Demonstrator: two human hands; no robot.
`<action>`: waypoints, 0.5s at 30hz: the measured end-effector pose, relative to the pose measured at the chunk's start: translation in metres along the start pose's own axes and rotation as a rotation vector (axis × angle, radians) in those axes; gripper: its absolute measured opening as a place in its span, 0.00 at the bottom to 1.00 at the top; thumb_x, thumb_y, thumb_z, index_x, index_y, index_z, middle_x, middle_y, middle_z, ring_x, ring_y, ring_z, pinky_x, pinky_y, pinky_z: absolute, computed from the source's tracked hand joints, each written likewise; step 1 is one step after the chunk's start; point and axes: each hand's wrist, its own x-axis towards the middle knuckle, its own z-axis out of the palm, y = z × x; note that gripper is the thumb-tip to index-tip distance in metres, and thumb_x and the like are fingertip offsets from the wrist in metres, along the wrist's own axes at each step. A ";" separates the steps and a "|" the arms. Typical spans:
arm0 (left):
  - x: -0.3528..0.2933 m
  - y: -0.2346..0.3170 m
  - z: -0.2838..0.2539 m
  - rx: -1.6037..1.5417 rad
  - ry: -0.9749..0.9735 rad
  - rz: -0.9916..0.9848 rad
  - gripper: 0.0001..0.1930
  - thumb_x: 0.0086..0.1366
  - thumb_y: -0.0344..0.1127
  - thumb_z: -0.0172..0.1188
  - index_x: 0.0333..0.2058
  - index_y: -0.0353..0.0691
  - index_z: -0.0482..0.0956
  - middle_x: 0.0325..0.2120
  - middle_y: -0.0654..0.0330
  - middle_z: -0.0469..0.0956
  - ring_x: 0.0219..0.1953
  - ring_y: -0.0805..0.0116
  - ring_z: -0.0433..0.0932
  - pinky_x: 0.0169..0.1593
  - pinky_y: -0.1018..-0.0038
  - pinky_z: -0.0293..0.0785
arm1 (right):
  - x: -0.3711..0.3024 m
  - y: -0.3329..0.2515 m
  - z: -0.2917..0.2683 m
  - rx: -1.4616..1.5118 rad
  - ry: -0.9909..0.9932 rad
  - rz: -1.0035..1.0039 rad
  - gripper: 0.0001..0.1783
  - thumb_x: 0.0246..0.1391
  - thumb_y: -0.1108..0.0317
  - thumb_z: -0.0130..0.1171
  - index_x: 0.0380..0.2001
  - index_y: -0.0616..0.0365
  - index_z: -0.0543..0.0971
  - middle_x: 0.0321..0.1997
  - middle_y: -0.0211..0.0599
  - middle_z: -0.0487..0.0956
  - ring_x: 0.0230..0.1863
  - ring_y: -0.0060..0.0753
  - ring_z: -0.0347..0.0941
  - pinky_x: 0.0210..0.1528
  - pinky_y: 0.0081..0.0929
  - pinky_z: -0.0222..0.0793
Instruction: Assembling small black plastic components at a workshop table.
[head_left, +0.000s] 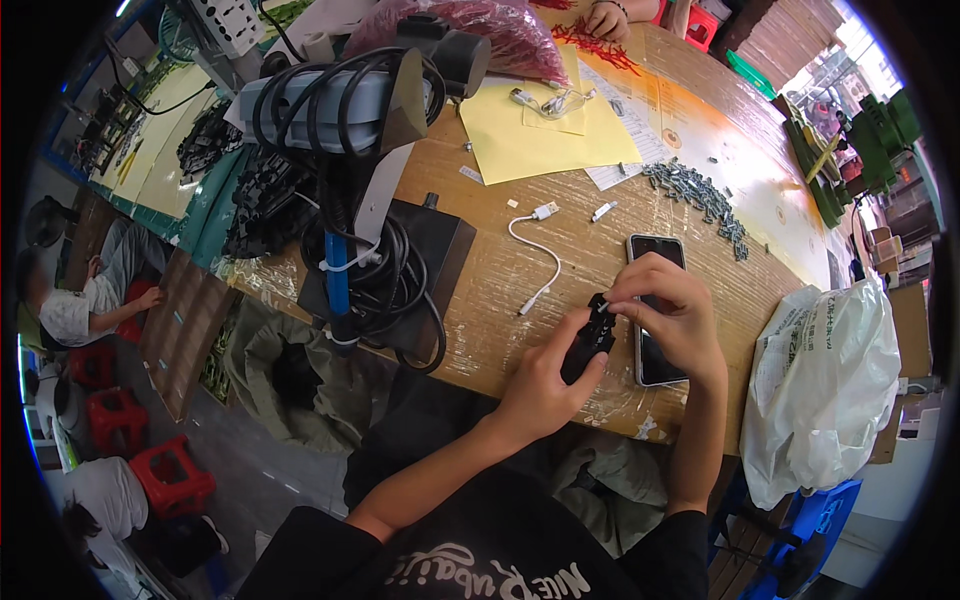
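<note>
In my left hand [545, 385] lies a small black plastic piece [594, 338], its fingers wrapped round the sides. Tiny pale spots show along its upper face. My right hand [672, 305] is closed in a pinch at its far end; whatever sits between those fingertips is too small to make out. Beneath the right hand rests a phone [657, 368] with a dark screen, partly covered by the hand and wrist. A short white USB cable [545, 250] lies curved on the wooden table [480, 330] to the left. Beyond the phone, small metal connectors [700, 195] are heaped.
A lamp-like device wound with black cable [335, 105] stands on a black base [440, 250] at left. Yellow paper [540, 135] lies at the back. A white plastic bag [825, 390] hangs at right, near a green machine [860, 150]. Another person's hand [606, 20] touches red wires [600, 48].
</note>
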 end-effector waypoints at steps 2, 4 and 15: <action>0.000 -0.002 0.000 -0.003 0.003 0.005 0.21 0.53 0.29 0.55 0.46 0.35 0.62 0.26 0.47 0.73 0.31 0.53 0.75 0.33 0.67 0.69 | 0.000 -0.002 0.000 -0.002 -0.004 0.006 0.05 0.37 0.80 0.58 0.23 0.64 0.75 0.27 0.34 0.73 0.30 0.27 0.69 0.33 0.21 0.65; 0.000 -0.003 0.001 -0.007 0.004 0.012 0.21 0.53 0.29 0.55 0.46 0.36 0.62 0.26 0.48 0.73 0.31 0.53 0.75 0.33 0.67 0.69 | -0.001 -0.003 0.001 -0.008 -0.006 0.013 0.05 0.37 0.80 0.58 0.24 0.64 0.75 0.27 0.34 0.73 0.31 0.27 0.69 0.33 0.21 0.64; 0.001 0.003 0.000 0.029 0.004 0.063 0.20 0.53 0.28 0.55 0.45 0.36 0.62 0.27 0.48 0.73 0.32 0.54 0.76 0.34 0.68 0.70 | -0.001 0.003 -0.001 0.016 -0.015 -0.016 0.07 0.39 0.80 0.57 0.26 0.63 0.74 0.28 0.34 0.70 0.30 0.26 0.67 0.34 0.20 0.63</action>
